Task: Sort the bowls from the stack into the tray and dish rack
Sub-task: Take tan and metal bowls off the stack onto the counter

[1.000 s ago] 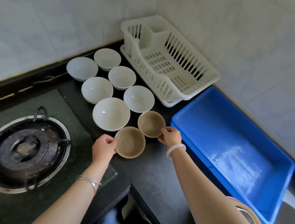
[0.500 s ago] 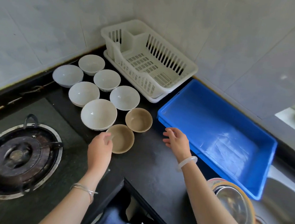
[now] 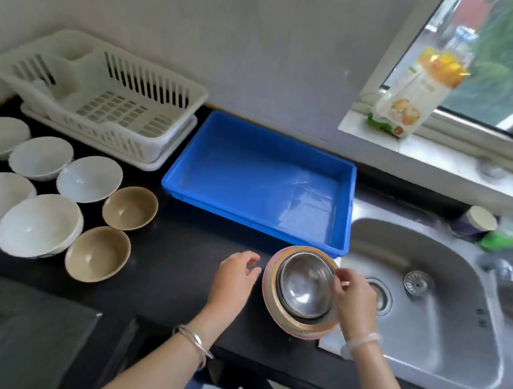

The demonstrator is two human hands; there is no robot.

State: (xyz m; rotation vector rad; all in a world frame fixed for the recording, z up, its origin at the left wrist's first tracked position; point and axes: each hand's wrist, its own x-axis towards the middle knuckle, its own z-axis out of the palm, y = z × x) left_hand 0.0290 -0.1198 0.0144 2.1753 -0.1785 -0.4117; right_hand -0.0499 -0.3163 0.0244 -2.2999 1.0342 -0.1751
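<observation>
A stack of bowls (image 3: pixel 274 306) stands on the black counter beside the sink, with a steel bowl (image 3: pixel 304 287) on top inside tan ones. My right hand (image 3: pixel 352 303) pinches the steel bowl's right rim. Just left of the stack hovers my left hand (image 3: pixel 234 280), fingers apart and holding nothing. The blue tray (image 3: pixel 252 151) lies behind the stack with nothing in it. Further left sits the white dish rack (image 3: pixel 148 146), also holding nothing. Several white bowls (image 3: pixel 39 229) and two tan bowls (image 3: pixel 97 254) are spread on the counter at the left.
A steel sink (image 3: pixel 423 324) is right of the stack. A printed carton (image 3: pixel 410 96) stands on the window sill at the back right. A cup (image 3: pixel 477 221) and green items sit behind the sink. The dark stove top (image 3: pixel 23 335) is at the lower left.
The view has swung right from the spread bowls to the stack by the sink. Both hands left the tan bowls; my right hand now grips the steel bowl's rim.
</observation>
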